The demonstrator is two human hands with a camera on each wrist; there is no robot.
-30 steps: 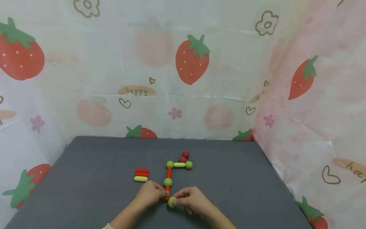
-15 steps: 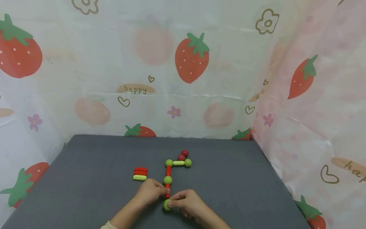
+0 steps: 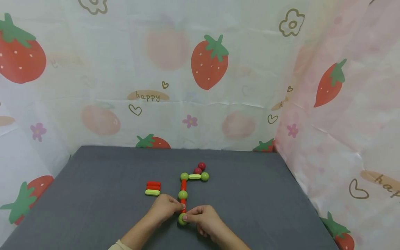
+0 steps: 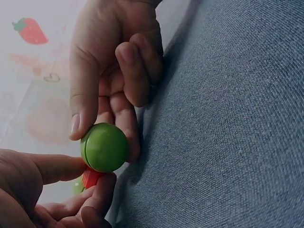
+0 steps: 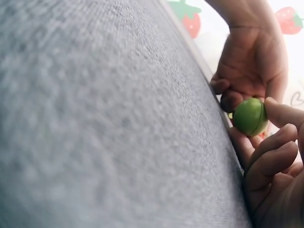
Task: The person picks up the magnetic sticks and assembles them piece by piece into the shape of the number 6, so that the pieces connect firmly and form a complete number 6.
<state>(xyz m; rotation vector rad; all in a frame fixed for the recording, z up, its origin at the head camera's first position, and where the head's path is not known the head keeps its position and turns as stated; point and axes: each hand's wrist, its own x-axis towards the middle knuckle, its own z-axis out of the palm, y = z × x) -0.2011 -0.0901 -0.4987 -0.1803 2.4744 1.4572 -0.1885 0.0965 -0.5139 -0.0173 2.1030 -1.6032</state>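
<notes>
My left hand pinches a red rod near the front of a chain of rods and balls. Between thumb and fingers of my right hand is a green ball, at the rod's near end. In the left wrist view this green ball meets the red rod, whose other end is partly hidden by fingers. Farther along, the chain runs through a green ball, a red rod and a corner green ball, then turns right along a yellow-green rod to a green ball.
Two dark red balls lie together behind the yellow-green rod. Left of the chain, two red rods and a yellow-green rod lie side by side on the grey tabletop. Strawberry-print sheets stand around it.
My right hand has brought the green ball left, then up against the near end of the red rod. The left hand keeps its hold on the rod, and the chain now looks straighter.
</notes>
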